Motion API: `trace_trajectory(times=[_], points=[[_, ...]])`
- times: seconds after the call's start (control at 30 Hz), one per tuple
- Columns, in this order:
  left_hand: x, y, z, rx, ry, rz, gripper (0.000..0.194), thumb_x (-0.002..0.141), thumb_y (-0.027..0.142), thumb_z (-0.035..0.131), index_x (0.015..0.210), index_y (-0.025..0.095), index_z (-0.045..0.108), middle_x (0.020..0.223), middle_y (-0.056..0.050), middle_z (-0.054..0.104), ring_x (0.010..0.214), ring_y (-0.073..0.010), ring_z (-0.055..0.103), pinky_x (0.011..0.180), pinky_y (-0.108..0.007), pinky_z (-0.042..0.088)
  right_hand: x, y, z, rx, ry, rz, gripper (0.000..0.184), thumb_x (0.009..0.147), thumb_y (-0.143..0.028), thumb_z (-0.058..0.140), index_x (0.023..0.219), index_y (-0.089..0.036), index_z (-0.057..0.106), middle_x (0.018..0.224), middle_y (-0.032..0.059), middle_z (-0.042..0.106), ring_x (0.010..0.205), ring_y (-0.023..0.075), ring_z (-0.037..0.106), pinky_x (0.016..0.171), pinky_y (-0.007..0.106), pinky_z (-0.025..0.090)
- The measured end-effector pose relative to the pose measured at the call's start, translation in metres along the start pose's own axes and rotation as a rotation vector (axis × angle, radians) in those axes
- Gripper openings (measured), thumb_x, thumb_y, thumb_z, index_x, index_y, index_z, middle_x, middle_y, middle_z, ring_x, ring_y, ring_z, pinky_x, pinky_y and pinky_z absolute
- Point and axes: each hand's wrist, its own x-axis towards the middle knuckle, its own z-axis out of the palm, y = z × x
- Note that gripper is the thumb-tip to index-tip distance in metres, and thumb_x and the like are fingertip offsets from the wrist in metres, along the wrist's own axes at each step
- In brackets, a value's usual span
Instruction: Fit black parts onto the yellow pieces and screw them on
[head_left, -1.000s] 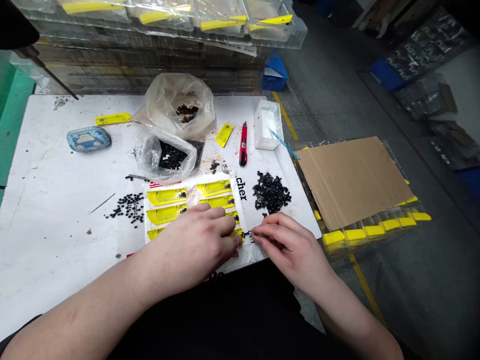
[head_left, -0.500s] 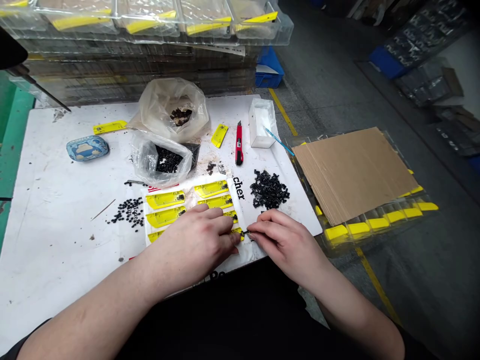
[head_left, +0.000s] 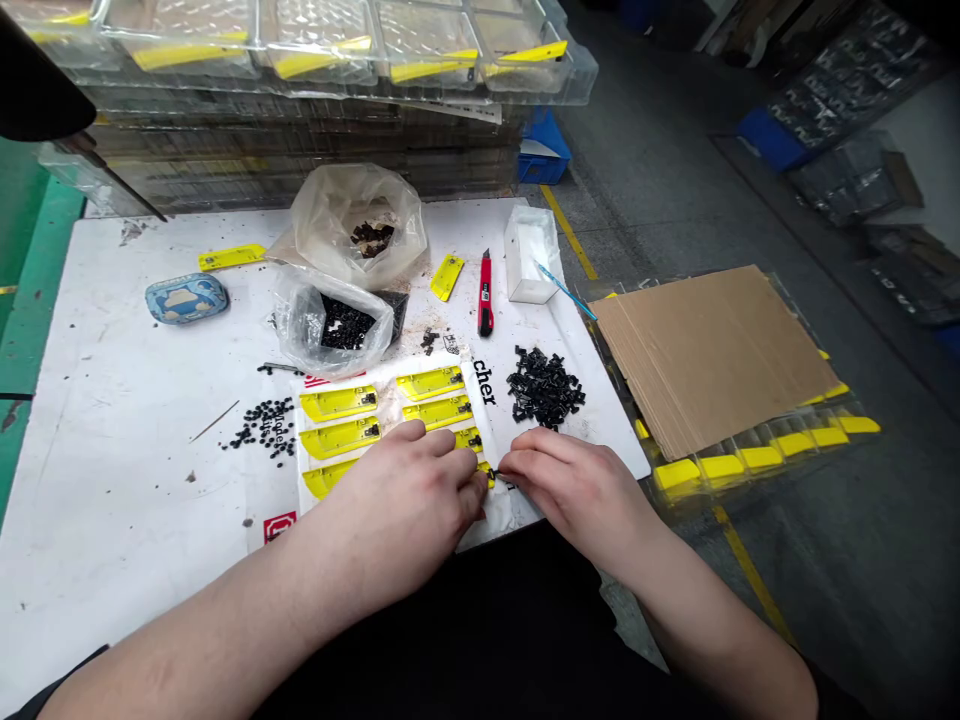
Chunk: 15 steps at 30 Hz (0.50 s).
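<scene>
Btwn L fingers [head_left: 471,490], R fingers [head_left: 519,463]: yellow pc. tip [head_left: 485,467]

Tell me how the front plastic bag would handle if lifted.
The front bag would probably sag and fold, its thin film being wrinkled. Black pieces lie loose inside its open mouth, so tipping could spill them.

Bare right hand [head_left: 577,490] edged leftward, nearside of the loose heap of small black plastic pieces [head_left: 546,388]; bare left hand [head_left: 420,490] drew slightly back.
</scene>
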Motion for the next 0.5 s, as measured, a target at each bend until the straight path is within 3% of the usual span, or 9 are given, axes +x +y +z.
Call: trace_trajectory(times=[0.23,0.37,0.5], points=[[0.002,0.009,-0.005,0.027,-0.053,-0.045,0.011,0.102,0.030,0.076,0.103,0.022,0.083,0.086,-0.002,0.073,0.077,-0.0252,0.063,0.068,-0.045,0.036,0.002,0.004,0.004,-0.067,0.062,-0.151,0.016,0.111,-0.017,0.059,0.113,-0.021,0.074,0.109,0.0065,0.081,0.090,0.0181,0.076,0.078,0.031,0.060],[0.000,0.009,-0.007,0.015,-0.121,-0.047,0.012,0.097,0.027,0.080,0.107,0.021,0.083,0.088,-0.003,0.073,0.081,-0.0275,0.066,0.070,-0.046,0.040,-0.003,-0.002,0.011,-0.001,0.123,-0.149,0.017,0.109,-0.013,0.061,0.117,-0.021,0.075,0.108,0.0063,0.080,0.089,0.0182,0.074,0.078,0.033,0.059],[-0.001,0.006,-0.005,-0.022,-0.125,-0.070,0.015,0.103,0.029,0.074,0.111,0.020,0.084,0.090,-0.004,0.074,0.085,-0.0280,0.068,0.073,-0.046,0.043,-0.010,-0.006,0.016,0.079,0.160,-0.125,0.025,0.104,-0.009,0.068,0.124,-0.023,0.074,0.110,0.0064,0.080,0.094,0.0192,0.074,0.082,0.036,0.059]])
